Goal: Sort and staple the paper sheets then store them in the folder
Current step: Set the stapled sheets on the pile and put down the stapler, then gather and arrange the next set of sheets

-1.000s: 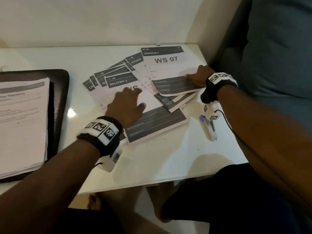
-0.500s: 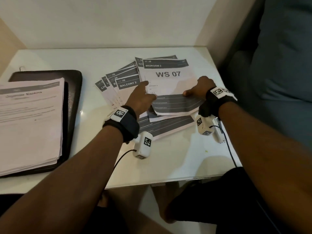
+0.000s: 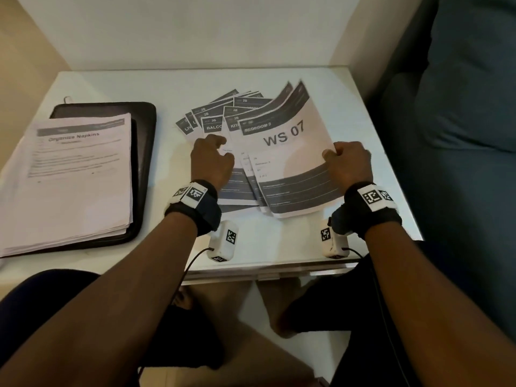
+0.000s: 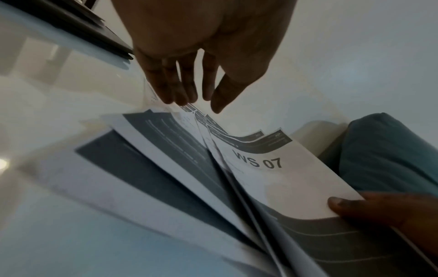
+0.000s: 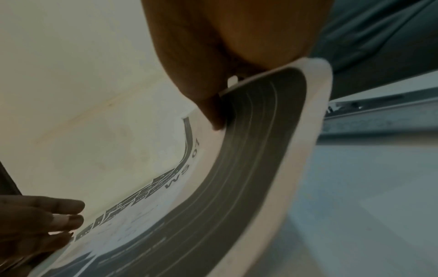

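right hand (image 3: 347, 163) grip pinched on WS 07 sheet (image 3: 284, 152) edge | left hand (image 3: 212, 160) grip loose, fingers apart on fanned sheets (image 3: 220, 115) | risk: neighbouring sheets dragged, order lost

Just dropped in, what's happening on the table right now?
A person is sorting printed sheets on a white table. The right hand pinches the right edge of the "WS 07" sheet and lifts it, so it curves up off the fanned pile of sheets. The left hand rests its fingers on the pile beside it. On the left lies a black folder with a separate stack of papers on top. Nothing looks stapled yet.
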`<state>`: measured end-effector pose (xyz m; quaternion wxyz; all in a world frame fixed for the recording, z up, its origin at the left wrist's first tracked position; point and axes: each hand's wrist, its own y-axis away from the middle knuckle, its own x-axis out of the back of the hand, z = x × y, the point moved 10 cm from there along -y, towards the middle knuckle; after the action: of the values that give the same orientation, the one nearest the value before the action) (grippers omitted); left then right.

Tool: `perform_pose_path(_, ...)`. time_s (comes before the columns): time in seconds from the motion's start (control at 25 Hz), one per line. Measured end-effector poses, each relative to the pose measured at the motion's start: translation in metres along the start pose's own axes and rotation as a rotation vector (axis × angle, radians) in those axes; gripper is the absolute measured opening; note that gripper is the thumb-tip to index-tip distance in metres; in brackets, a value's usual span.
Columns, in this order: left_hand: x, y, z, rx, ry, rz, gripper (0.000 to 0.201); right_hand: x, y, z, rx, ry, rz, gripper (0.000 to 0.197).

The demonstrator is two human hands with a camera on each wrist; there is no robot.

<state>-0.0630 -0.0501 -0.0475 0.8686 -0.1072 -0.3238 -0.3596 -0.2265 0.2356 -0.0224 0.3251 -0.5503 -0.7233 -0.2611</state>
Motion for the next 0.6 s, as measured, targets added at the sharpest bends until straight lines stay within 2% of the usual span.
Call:
perform_pose_path(0.08, -0.007, 0.000, 0.001, 0.053, 0.162, -0.036, 0.038, 0.008, 0.001, -0.001, 0.047, 0.001, 0.064, 0.026)
perform_pose_path(0.16, -0.015, 0.003, -0.002, 0.141, 0.292, -0.091, 0.039, 0.008, 0.005, 0.002, 0.046, 0.002, 0.037, 0.028)
perform_pose_path(0.28, -0.024, 0.008, -0.007, 0.193, 0.377, -0.153, 0.045, 0.015, 0.009, 0.003, 0.048, -0.024, 0.065, 0.029)
perform_pose_path(0.4, -0.017, 0.012, -0.010, 0.223, 0.454, -0.129, 0.048, 0.024, 0.014, -0.007, 0.028, -0.189, 0.113, 0.027)
perform_pose_path(0.52, -0.015, 0.020, -0.008, 0.316, 0.700, -0.229, 0.056, 0.002, 0.024, -0.022, -0.050, -0.497, -0.013, 0.024)
perform_pose_path(0.6, -0.009, 0.024, -0.005, 0.313, 0.791, -0.286, 0.042, -0.020, 0.035, -0.035, -0.078, -0.614, -0.120, 0.022)
